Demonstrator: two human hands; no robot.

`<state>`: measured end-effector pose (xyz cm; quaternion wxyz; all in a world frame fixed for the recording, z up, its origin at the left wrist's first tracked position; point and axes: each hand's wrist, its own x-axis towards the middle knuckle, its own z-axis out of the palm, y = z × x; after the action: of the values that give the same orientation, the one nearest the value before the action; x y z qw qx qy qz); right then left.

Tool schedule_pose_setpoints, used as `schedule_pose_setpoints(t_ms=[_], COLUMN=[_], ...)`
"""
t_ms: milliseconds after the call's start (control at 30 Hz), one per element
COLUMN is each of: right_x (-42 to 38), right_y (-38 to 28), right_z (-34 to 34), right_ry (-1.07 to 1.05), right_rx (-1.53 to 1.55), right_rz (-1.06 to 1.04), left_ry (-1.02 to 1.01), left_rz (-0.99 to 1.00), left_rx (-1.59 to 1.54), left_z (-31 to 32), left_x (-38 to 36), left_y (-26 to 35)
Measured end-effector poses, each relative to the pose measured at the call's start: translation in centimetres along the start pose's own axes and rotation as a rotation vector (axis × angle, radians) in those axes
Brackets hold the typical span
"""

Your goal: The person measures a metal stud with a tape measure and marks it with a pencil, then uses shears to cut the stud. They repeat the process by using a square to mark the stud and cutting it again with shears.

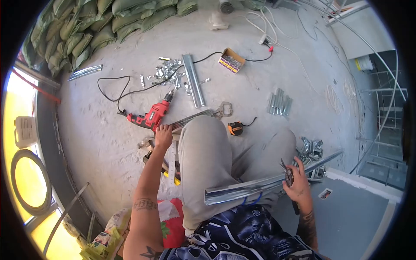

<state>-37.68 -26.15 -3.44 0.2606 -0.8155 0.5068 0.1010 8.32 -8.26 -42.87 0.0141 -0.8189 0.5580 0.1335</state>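
My right hand (300, 184) grips tin snips (287, 172) whose blades sit on a long shiny metal channel (260, 185) lying across my lap. My left hand (163, 135) reaches down to the floor beside my left knee and rests on the end of a bundle of thin metal strips (190, 119), right next to a red power drill (149, 116). Whether the fingers close around the strips is hidden. My grey trousers cover the middle of the view.
On the concrete floor lie a metal channel piece (193, 81), scattered metal offcuts (167, 69), a box of screws (231, 60), locking pliers (223, 109), an orange tape measure (235, 128), cut stud pieces (279, 104), brackets (312, 149), cables, and green sandbags (86, 30).
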Motion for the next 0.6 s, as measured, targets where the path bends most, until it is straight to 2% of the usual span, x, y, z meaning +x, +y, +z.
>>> schedule_pose_setpoints(t_ms=[67,167,300,367,400,467,600], right_x=[0.1,0.4,1.0,0.8,0.9,1.2,1.7], right_y=[2.1,3.4,2.0,3.1,3.4,2.6,1.7], right_z=[1.9,4.3,3.6,4.0,4.1,3.7,3.6], right_ry=[0.02,-0.118,-0.126,-0.127,-0.119,-0.146,-0.172], right_rx=[-0.04,0.072,0.198,0.172,0.151,0.109,0.022], right_rz=[-0.066,0.02,0.062,0.023,-0.023,-0.011,0.024], left_ry=[0.025,0.088,0.002,-0.004,-0.009,0.092,0.404], left_rz=[-0.025,-0.076,-0.069,-0.171,-0.172,-0.185,-0.272], left_rx=[0.035,-0.003,-0.1,-0.387,-0.392,-0.809,-1.113], left_z=[0.4,1.9,0.1,-0.9,-2.1,-4.1,-2.4], left_x=[0.1,0.9,1.5,1.3,1.3,1.5,9.0], left_y=[-0.2,-1.0,-0.7,-0.5,-0.4,-0.4,2.3])
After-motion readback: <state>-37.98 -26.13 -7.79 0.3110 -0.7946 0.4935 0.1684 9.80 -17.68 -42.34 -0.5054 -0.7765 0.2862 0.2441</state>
